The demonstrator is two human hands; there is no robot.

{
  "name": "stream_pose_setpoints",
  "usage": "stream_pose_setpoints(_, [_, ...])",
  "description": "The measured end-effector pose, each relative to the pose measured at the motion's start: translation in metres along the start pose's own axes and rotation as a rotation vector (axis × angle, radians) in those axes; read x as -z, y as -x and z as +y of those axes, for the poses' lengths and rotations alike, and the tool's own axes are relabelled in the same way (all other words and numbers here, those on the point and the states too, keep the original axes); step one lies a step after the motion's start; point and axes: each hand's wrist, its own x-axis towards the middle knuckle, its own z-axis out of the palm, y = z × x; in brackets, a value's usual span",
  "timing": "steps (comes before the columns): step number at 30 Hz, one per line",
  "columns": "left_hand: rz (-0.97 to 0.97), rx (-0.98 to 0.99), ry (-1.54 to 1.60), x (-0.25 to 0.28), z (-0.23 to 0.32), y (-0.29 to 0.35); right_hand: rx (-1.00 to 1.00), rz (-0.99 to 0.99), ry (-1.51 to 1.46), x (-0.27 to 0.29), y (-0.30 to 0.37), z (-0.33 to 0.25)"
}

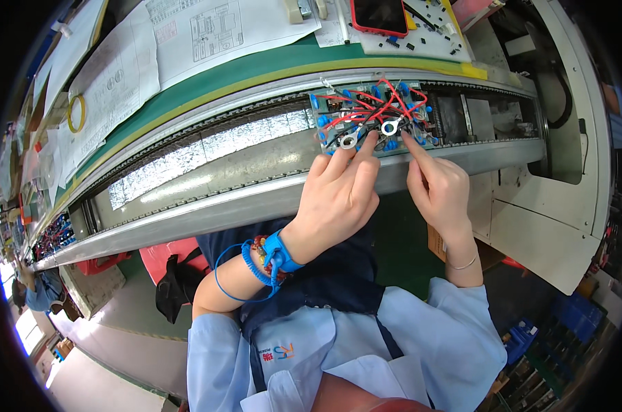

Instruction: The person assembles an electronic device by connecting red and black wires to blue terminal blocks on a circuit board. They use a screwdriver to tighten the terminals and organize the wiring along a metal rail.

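A green circuit board (421,123) sits across the rails of a conveyor, crowded with blue disc-shaped parts and looping red wires (372,100). Two metal ring terminals (349,141) lie near its front edge. My left hand (339,199) reaches over the near rail, two fingers stretched onto the board between the ring terminals, the others curled. My right hand (442,189) points its index finger at the front right part of the board, its other fingers bent in. Neither hand visibly grips anything. A blue wrist strap (278,254) with a coiled cord circles my left wrist.
The conveyor's near rail (228,200) runs between me and the board. Beyond lie paper drawings (211,31), a yellow tape roll (83,114), a red-cased phone (379,15) and a white foam sheet (420,44) with small black parts. A pale machine housing (541,233) stands right.
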Motion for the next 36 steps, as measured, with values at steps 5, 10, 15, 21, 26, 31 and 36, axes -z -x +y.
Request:
stream_pose_setpoints(5, [0.029, -0.021, 0.105, 0.006, 0.001, 0.002, -0.004, 0.007, 0.012, -0.002, 0.001, 0.003])
stream_pose_setpoints(10, [0.248, -0.056, 0.068, 0.033, -0.018, 0.008, 0.055, 0.207, -0.068, 0.016, 0.001, 0.016])
stream_pose_setpoints(15, [0.099, 0.19, 0.15, 0.046, -0.032, -0.022, -0.208, 0.206, -0.283, 0.035, -0.018, 0.038])
stream_pose_setpoints(21, [0.025, 0.145, 0.14, 0.032, -0.033, -0.029, -0.078, 0.087, -0.278, 0.025, -0.042, 0.053])
stream_pose_setpoints(26, [-0.028, 0.158, 0.09, 0.032, -0.029, -0.033, -0.086, 0.07, -0.299, 0.021, -0.043, 0.057])
stream_pose_setpoints(31, [0.023, 0.133, 0.134, 0.033, -0.03, -0.031, -0.284, 0.107, -0.336, 0.024, -0.035, 0.075])
stream_pose_setpoints(36, [0.089, 0.122, 0.177, 0.05, -0.03, -0.025, -0.343, -0.039, -0.376, 0.027, -0.026, 0.082])
